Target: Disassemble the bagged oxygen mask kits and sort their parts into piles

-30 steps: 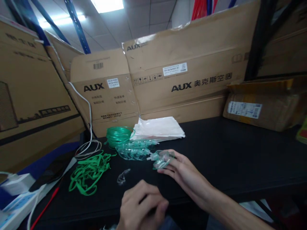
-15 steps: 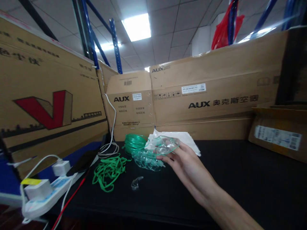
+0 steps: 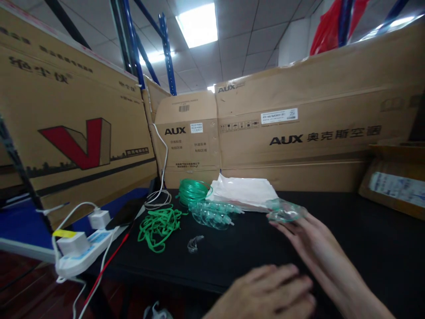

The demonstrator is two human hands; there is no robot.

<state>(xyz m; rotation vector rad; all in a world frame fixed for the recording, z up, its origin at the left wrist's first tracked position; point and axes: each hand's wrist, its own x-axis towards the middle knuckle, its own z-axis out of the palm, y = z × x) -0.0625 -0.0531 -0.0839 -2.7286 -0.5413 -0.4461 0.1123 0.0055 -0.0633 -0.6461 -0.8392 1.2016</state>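
Here, the clear mask [image 3: 284, 212] rests on the fingertips of the right hand [image 3: 312, 239], fingers loosely closed on it, near the middle of the table [image 3: 365, 248]; whether it touches the top is hard to tell. The left hand [image 3: 268, 290] lies flat, spread and empty at the near edge. Toward the back edge lie nested masks [image 3: 212, 213], white bags [image 3: 244, 190], coiled tubing [image 3: 192, 190] and green straps [image 3: 159, 223].

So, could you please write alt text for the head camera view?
A person's right hand touches a clear mask at a black table; the left hand lies open nearer the camera. Beyond them are a pile of masks, green straps, white bags and cardboard boxes.
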